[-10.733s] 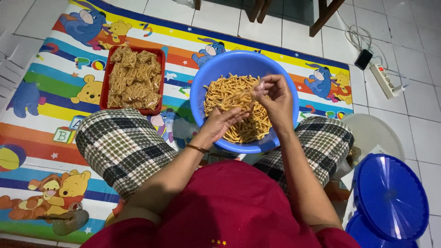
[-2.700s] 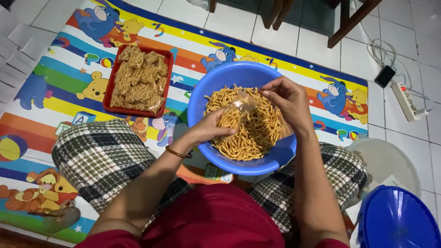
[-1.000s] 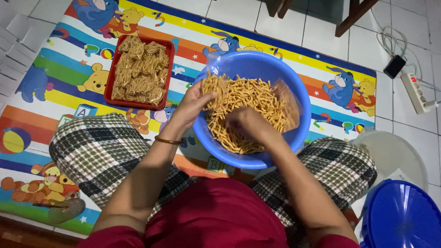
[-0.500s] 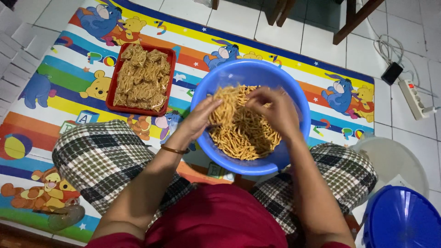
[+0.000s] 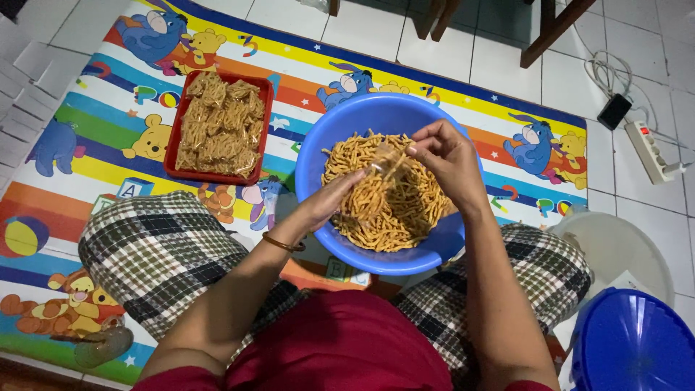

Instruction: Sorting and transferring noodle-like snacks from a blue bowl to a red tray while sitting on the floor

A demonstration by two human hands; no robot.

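At the frame's centre, both hands work over the blue basin (image 5: 384, 123) of fried snack sticks (image 5: 394, 210). The right hand (image 5: 449, 156) has its fingers pinched on a small clear bag (image 5: 384, 161), holding its mouth up; the left hand (image 5: 329, 199) steadies it from below, fingers loosely together. A red tray (image 5: 264, 116) of filled packets sits upper left.

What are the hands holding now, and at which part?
The right hand pinches the top edge of a small clear bag; the left hand supports it lower, over the blue basin.

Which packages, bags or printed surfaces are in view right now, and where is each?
Small clear plastic bag: held over the blue bowl between the left hand and right hand.
Filled clear snack packets: piled in the red rectangular tray, left of the bowl.
Printed cartoon mat: under everything, with rainbow stripes.
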